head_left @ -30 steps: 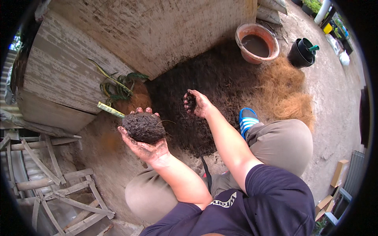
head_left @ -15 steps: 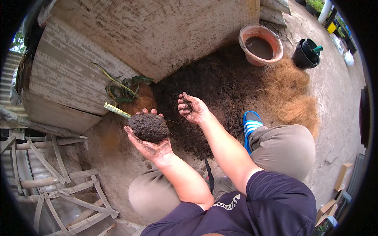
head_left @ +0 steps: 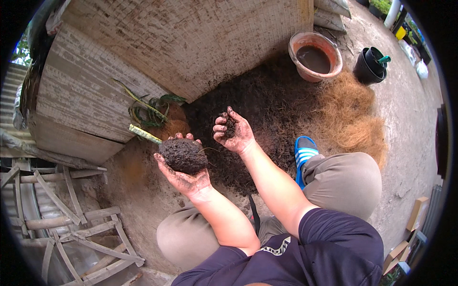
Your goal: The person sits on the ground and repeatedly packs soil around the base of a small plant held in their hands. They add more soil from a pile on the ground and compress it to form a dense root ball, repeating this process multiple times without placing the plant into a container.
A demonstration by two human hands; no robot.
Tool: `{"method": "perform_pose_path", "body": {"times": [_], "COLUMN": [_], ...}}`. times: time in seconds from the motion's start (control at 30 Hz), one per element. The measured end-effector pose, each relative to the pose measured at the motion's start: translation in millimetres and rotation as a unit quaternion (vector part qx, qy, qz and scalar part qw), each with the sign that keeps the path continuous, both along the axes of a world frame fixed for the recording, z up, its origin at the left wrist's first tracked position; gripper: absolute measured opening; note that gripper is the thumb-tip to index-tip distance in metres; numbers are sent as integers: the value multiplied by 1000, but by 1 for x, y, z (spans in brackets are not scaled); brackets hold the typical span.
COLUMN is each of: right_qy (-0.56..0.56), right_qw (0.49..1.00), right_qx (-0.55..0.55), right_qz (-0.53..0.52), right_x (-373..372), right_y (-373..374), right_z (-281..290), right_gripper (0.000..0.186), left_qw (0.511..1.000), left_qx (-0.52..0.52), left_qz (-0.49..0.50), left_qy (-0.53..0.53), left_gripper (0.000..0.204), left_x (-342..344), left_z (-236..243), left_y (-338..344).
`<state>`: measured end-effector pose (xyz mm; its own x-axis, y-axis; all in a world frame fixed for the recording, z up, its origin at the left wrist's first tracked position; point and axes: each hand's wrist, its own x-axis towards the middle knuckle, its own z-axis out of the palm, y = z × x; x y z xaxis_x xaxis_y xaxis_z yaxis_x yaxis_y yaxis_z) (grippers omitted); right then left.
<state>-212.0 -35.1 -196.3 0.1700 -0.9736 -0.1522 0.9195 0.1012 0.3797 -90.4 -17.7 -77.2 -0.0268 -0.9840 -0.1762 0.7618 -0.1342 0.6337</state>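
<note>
Two hands [head_left: 188,182] [head_left: 242,135]; one soil ball [head_left: 183,156]; one pale stem [head_left: 145,134]; one orange tub [head_left: 312,75]; one blue sandal [head_left: 303,155]; one fibre heap [head_left: 352,112]; nested black pots [head_left: 366,70], number unclear.

I watched through the left one of two head-worn wide fisheye cameras, which looked steeply down over the dark navy fabric T-shirt [head_left: 334,245] at the lower edge. The soil-smeared bare left hand [head_left: 187,181] and the soil-caked bare right hand [head_left: 239,136] sat near the middle of my view, close to the lens. The rough grey-brown floor [head_left: 408,124] lay farther off beneath them, and the tall, weathered beige panels [head_left: 200,40] bowed across the top toward the view's curved edge.
</note>
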Motion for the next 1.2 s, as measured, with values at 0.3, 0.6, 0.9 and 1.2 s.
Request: {"method": "perform_pose_path", "body": {"times": [0.3,0.6,0.9,1.2], "right_qy": [286,206,240,257], "right_qw": [949,978,971,966], "right_qx": [118,32,-8,-18], "right_qz": [58,0,-12,-34], "right_x": [24,50,43,44], "right_y": [1,12,18,18], "right_z": [33,80,102,103], "right_gripper": [30,29,35,37], "left_qw": [1000,996,983,981], "left_qx": [-19,-67,-91,-139], "left_qz": [18,57,143,104], "left_qy": [6,-6,-73,-84], "left_gripper": [45,45,48,47], "left_x": [-1,0,-14,-23], "left_z": [-5,-11,1,-5], "left_y": [-6,-13,-6,-3]}}
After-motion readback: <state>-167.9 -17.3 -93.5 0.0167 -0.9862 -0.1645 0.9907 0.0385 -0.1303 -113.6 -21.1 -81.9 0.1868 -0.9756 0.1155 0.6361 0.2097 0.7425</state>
